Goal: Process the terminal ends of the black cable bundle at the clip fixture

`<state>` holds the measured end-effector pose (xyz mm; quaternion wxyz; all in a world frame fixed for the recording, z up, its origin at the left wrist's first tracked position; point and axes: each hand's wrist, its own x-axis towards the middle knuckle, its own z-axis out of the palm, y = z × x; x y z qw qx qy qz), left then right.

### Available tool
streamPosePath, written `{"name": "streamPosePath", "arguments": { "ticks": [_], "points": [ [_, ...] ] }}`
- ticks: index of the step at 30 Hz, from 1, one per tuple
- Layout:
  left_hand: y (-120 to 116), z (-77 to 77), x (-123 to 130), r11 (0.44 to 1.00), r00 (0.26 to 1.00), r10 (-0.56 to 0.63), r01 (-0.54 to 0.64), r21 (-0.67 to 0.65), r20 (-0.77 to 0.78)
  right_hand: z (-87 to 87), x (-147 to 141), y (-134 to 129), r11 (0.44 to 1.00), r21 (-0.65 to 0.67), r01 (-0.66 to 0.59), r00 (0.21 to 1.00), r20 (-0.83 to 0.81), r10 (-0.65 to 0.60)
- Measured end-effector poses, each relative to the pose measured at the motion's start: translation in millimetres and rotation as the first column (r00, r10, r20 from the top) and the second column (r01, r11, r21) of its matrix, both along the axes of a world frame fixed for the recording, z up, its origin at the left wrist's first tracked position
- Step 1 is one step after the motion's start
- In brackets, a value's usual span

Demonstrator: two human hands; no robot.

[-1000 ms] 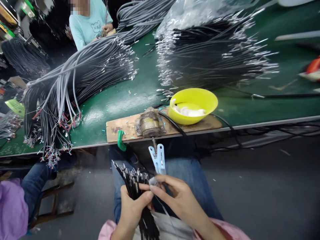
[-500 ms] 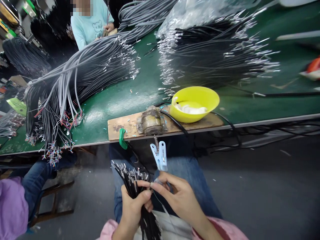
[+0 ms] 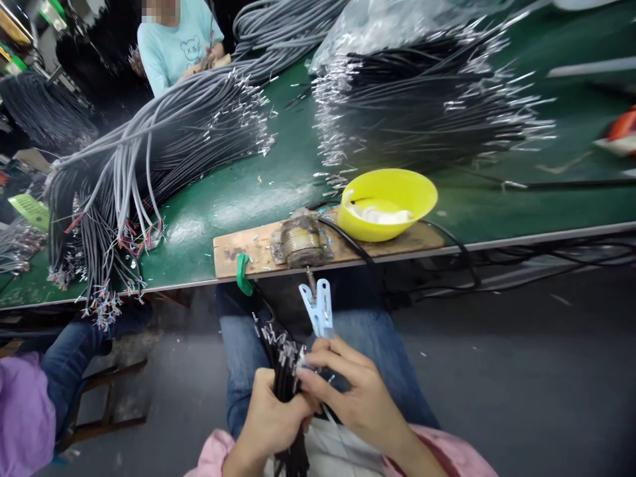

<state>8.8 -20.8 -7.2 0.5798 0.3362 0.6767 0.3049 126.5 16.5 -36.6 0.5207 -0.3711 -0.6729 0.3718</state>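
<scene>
A bundle of thin black cables (image 3: 284,381) stands upright over my lap, its stripped silvery ends pointing up. My left hand (image 3: 271,421) is closed round the bundle below those ends. My right hand (image 3: 355,387) is at the bundle's right side, thumb and fingers drawn together at the cable ends; what is pinched there is small and blurred. Just above my right fingers, a light blue clothespin (image 3: 322,311) is fixed on the shaft of a small motor (image 3: 302,240). A thin pale strip (image 3: 328,414) hangs below my right hand.
The motor sits on a wooden board (image 3: 233,255) at the green table's edge, with a green clamp (image 3: 243,275) and a yellow bowl (image 3: 387,228) holding white material. Behind lie black cables (image 3: 412,106) and grey cables (image 3: 144,132). A co-worker (image 3: 181,43) sits across.
The cable bundle and my left hand have shifted slightly right, and the bundle stands more upright. My right fingers have moved onto the cable ends, the forefinger now lifted higher.
</scene>
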Motion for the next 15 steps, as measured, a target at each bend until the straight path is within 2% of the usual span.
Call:
{"name": "streamPosePath", "arguments": {
  "ticks": [3, 6, 8, 12, 15],
  "points": [
    [2.5, 4.1, -1.2, 0.996, 0.990, -0.085, 0.084, -0.012, -0.113, 0.9, -1.2, -1.4, 1.000, 0.013, -0.012, 0.999, 0.046, 0.011],
    [3.4, 3.5, -0.7, 0.995, 0.983, -0.086, 0.091, 0.028, -0.161, -0.2, -1.4, -1.6, 1.000, 0.015, -0.013, 0.999, 0.053, 0.012],
    [3.5, 2.8, 1.1, 0.996, 0.990, -0.024, 0.035, 0.078, -0.138, -0.7, -1.7, -1.6, 1.000, 0.028, 0.009, 0.999, 0.039, -0.010],
    [2.5, 0.0, 4.6, 0.964, 0.978, 0.207, -0.209, 0.164, 0.032, -0.3, -4.0, -2.5, 0.991, 0.071, 0.114, 0.993, 0.002, -0.114],
    [0.9, -5.7, 6.1, 0.958, 0.966, 0.206, -0.232, 0.171, 0.158, 0.6, -8.4, -4.8, 0.973, 0.088, 0.215, 0.977, -0.016, -0.214]
  ]
}}
